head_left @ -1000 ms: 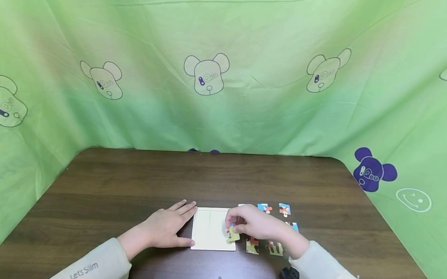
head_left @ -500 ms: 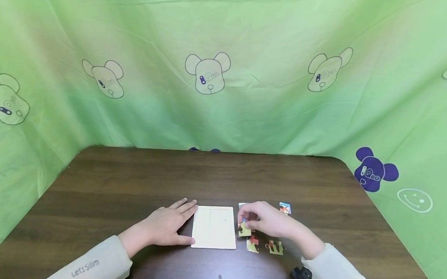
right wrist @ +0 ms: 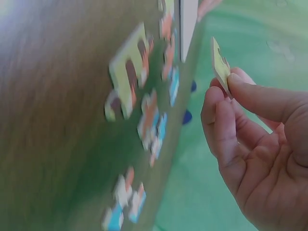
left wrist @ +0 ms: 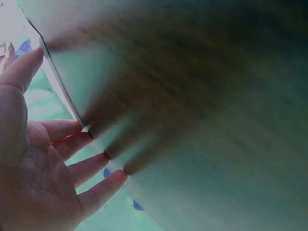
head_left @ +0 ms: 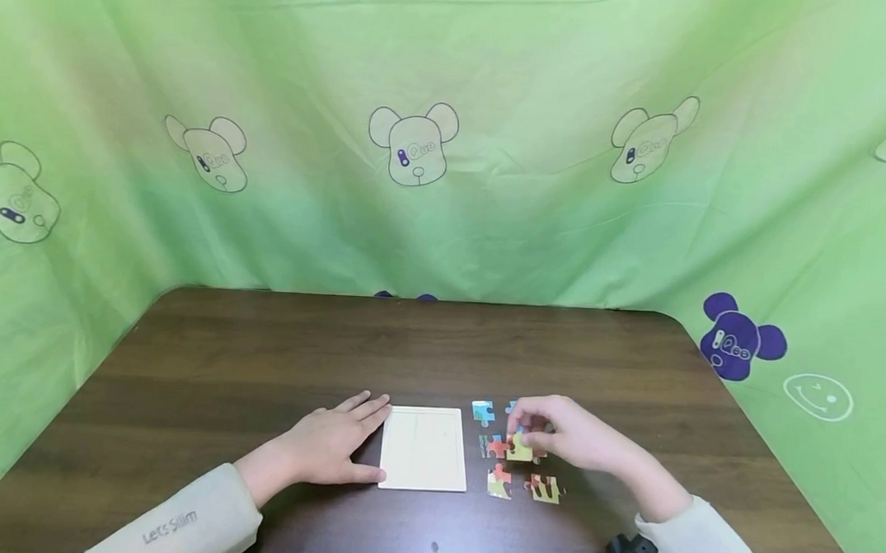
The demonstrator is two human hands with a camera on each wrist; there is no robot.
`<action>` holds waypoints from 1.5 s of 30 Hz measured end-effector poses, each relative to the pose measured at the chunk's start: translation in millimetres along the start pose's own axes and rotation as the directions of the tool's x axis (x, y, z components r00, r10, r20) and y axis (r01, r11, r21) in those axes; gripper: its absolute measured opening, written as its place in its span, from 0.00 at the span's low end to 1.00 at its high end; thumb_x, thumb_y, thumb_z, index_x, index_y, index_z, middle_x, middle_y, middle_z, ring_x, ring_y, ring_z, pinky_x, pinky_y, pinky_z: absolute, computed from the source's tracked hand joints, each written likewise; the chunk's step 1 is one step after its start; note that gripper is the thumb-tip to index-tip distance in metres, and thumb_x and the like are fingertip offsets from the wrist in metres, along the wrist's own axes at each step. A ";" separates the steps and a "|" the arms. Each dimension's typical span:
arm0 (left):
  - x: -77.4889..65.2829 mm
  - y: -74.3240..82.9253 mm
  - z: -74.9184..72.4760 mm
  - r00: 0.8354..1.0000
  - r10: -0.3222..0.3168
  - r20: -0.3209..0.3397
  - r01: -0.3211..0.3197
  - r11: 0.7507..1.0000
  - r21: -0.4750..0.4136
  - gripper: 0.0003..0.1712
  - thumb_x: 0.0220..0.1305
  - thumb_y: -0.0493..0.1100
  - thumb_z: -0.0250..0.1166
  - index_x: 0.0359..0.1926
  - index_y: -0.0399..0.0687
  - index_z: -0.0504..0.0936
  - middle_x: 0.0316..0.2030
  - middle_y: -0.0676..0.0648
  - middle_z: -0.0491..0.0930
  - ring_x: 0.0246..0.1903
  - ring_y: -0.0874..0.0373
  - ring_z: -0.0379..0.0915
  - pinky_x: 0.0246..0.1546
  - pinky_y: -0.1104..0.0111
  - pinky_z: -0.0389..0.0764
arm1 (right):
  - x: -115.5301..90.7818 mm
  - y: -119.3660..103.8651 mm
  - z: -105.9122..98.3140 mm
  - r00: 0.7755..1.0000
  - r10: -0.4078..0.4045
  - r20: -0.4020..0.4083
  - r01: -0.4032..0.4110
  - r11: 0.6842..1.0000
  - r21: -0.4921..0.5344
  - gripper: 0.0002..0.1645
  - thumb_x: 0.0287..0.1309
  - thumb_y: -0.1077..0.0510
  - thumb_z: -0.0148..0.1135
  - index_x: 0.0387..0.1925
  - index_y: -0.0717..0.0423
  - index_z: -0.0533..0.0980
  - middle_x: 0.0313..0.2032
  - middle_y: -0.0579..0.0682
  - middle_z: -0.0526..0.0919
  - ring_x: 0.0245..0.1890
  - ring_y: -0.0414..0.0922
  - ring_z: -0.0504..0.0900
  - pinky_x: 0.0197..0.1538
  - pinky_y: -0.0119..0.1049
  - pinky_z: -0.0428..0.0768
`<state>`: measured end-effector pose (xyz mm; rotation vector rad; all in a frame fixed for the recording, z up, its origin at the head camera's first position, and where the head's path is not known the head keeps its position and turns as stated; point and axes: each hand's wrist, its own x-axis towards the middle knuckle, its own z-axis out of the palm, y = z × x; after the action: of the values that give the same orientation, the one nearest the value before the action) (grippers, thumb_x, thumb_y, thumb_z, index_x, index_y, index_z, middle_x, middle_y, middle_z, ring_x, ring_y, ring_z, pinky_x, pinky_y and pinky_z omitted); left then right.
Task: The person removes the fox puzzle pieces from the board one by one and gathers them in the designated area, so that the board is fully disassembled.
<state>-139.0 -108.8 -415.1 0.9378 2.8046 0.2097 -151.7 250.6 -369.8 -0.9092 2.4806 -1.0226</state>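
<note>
In the head view a pale square puzzle board (head_left: 424, 449) lies flat on the table. My left hand (head_left: 329, 445) rests at its left side, fingers spread, with thumb and fingertips at the edge. The left wrist view shows that hand (left wrist: 48, 163) with straight fingers. My right hand (head_left: 573, 431) pinches a yellowish jigsaw piece (head_left: 519, 450) between thumb and fingers, above other pieces right of the board. Held off the table, this piece (right wrist: 219, 67) appears nearly edge-on in the right wrist view.
Several jigsaw pieces lie right of the board, among them a blue one (head_left: 483, 412), a red and yellow one (head_left: 500, 482) and a yellow and brown one (head_left: 545, 489). My right hand hides part of the group. A green curtain (head_left: 304, 221) hangs behind the brown table (head_left: 262, 343).
My right hand has moved right with the jigsaw piece, from over the board to over the other pieces. My left hand has stayed at the board's left edge.
</note>
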 end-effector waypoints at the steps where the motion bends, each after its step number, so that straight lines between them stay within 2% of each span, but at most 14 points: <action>1: 1.0 -0.2 0.1 1.000 0.001 0.000 -0.001 1.000 0.004 0.51 0.59 0.70 0.62 0.74 0.45 0.63 0.76 0.48 0.60 0.75 0.46 0.55 0.55 0.41 0.75 | -3.0 1.4 -3.4 1.000 -0.001 -0.013 0.001 1.000 -0.004 0.07 0.61 0.68 0.61 0.37 0.53 0.79 0.27 0.44 0.78 0.25 0.34 0.74 0.29 0.31 0.78; 7: 1.5 0.5 0.0 1.000 -0.001 0.015 0.001 1.000 -0.004 0.51 0.60 0.70 0.62 0.74 0.46 0.63 0.76 0.48 0.59 0.75 0.46 0.55 0.56 0.41 0.75 | -18.1 9.2 -19.1 0.998 -0.011 -0.066 0.009 0.999 -0.030 0.06 0.62 0.66 0.62 0.39 0.53 0.79 0.28 0.43 0.78 0.26 0.37 0.75 0.30 0.31 0.77; 12: -0.6 1.4 -1.4 1.000 -0.001 0.013 0.001 1.000 -0.014 0.51 0.60 0.70 0.62 0.74 0.45 0.62 0.76 0.48 0.59 0.75 0.45 0.55 0.56 0.41 0.75 | -27.5 15.2 -25.1 0.996 -0.021 -0.085 0.017 0.999 -0.044 0.06 0.62 0.65 0.62 0.38 0.52 0.79 0.29 0.42 0.77 0.28 0.34 0.74 0.33 0.30 0.75; 17: -0.3 0.6 -2.5 1.000 -0.007 0.009 0.007 1.000 -0.013 0.51 0.59 0.69 0.62 0.74 0.46 0.63 0.76 0.48 0.59 0.75 0.46 0.55 0.56 0.41 0.75 | -35.4 22.7 -26.5 0.994 -0.052 -0.101 0.047 0.998 -0.053 0.07 0.61 0.66 0.62 0.38 0.52 0.79 0.29 0.43 0.78 0.29 0.34 0.74 0.33 0.30 0.75; 22: 1.7 0.1 -2.4 1.000 -0.002 0.015 0.002 1.000 -0.016 0.51 0.60 0.69 0.62 0.75 0.46 0.62 0.76 0.48 0.59 0.75 0.46 0.54 0.56 0.41 0.74 | -46.5 33.0 -25.3 0.992 -0.037 -0.120 0.029 0.998 -0.062 0.08 0.61 0.67 0.63 0.38 0.51 0.78 0.30 0.42 0.77 0.30 0.32 0.73 0.32 0.29 0.74; 26: 1.1 -0.7 -0.9 1.000 -0.002 0.019 0.003 1.000 -0.028 0.51 0.60 0.69 0.62 0.75 0.46 0.62 0.76 0.48 0.59 0.75 0.46 0.54 0.56 0.40 0.74 | -53.5 41.3 -22.9 0.991 -0.053 -0.125 0.046 0.997 -0.056 0.09 0.58 0.68 0.64 0.39 0.54 0.78 0.29 0.43 0.78 0.31 0.32 0.74 0.34 0.29 0.74; 37: 2.3 -2.2 1.0 1.000 0.006 0.009 -0.005 1.000 -0.030 0.52 0.60 0.70 0.62 0.75 0.45 0.61 0.76 0.48 0.58 0.76 0.46 0.53 0.55 0.40 0.75 | -67.2 53.4 -18.0 0.996 -0.057 -0.063 0.058 0.998 0.013 0.11 0.55 0.71 0.63 0.37 0.57 0.76 0.27 0.47 0.79 0.29 0.33 0.76 0.31 0.29 0.75; 45: 0.4 -1.6 -0.7 1.000 0.004 0.017 -0.003 0.998 -0.056 0.52 0.60 0.68 0.63 0.75 0.44 0.61 0.76 0.47 0.59 0.76 0.44 0.53 0.54 0.38 0.75 | -71.0 56.3 -16.9 0.999 -0.048 0.010 0.047 0.997 0.063 0.08 0.56 0.71 0.63 0.36 0.59 0.76 0.25 0.48 0.78 0.28 0.30 0.75 0.29 0.29 0.75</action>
<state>-140.5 -109.9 -414.8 0.9274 2.7661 0.2784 -131.3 336.7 -395.4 -0.9565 2.4132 -1.1013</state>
